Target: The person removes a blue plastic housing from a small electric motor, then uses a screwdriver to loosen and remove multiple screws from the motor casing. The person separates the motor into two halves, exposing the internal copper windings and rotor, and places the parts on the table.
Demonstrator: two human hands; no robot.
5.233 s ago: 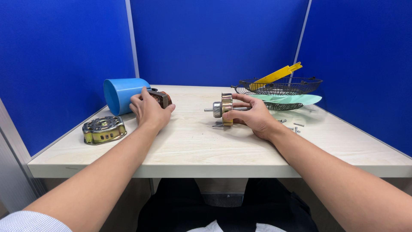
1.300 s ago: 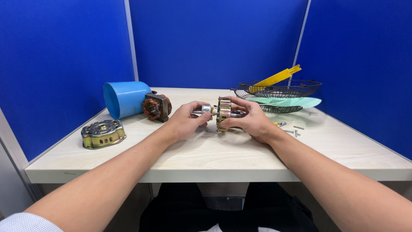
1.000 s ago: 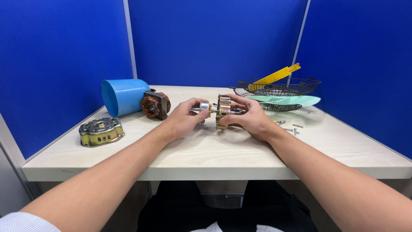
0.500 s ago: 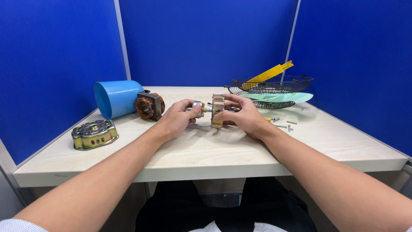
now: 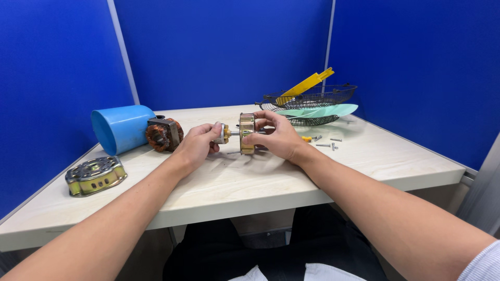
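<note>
Head view: both hands meet over the middle of the pale wood tabletop, just above its surface. Right hand is wrapped on a brass-coloured motor end cover, held on edge w/ its flat face turned toward the left hand; thumb on the near rim, fingers curled over the top and back. A thin shaft sticks out of the cover toward the left. Left hand is closed on the small silver-and-brass piece at the end of that shaft, pinched between thumb and forefinger; prob. a bearing or bushing, but too small to be sure.

Left of the hands, lying on the tabletop: a stator w/ copper windings, touching the blue plastic cylinder that lies on its side behind it, open end toward the camera. Further left, near the front edge and well apart from the rest, a second brass-coloured end cover lies flat.

Right of the hands: a few loose screws and a small yellow bit just beside the right wrist. Behind them a black wire fan guard sits over a pale green fan blade, w/ a yellow plastic strip leaning out of the guard. Blue partition panels close in the back and both sides.
</note>
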